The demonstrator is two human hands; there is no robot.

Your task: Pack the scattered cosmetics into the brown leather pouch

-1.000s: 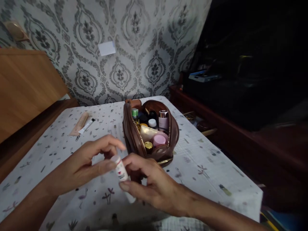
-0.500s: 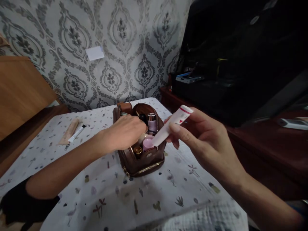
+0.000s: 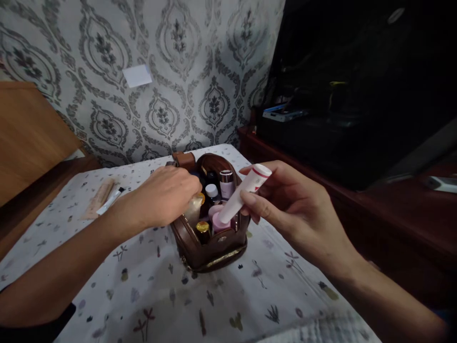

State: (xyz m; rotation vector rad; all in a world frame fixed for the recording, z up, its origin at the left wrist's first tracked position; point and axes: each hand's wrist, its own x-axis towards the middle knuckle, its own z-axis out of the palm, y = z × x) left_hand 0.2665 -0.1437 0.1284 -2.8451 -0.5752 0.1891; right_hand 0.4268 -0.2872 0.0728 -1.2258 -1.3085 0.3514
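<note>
A brown leather cosmetic bag (image 3: pixel 214 252) stands unzipped on the bed-like surface, packed with bottles and tubes. My right hand (image 3: pixel 300 209) pinches a white tube (image 3: pixel 239 195) with a pinkish-red band, slanted over the bag's front right, its lower end at a pink container (image 3: pixel 222 221). At the bag's left side my left hand (image 3: pixel 171 195) is closed, with a pale tube (image 3: pixel 193 209) at its fingers; its fingertips are partly hidden. Also inside are a gold-capped bottle (image 3: pixel 203 230), a white-capped bottle (image 3: pixel 212 191) and a lilac bottle (image 3: pixel 226 183) with a shiny cap.
Left of the bag, a beige tube (image 3: pixel 100 196) and a slim white tube with a black cap (image 3: pixel 110 201) lie on the patterned cloth (image 3: pixel 150 286). A wooden panel (image 3: pixel 32 133) stands at left, a large dark screen (image 3: pixel 357 85) at right. Patterned wallpaper rises behind.
My left hand has shifted left with the pale tube, baring the white-capped bottle. The white tube in my right hand has come down and left, tilting more upright.
</note>
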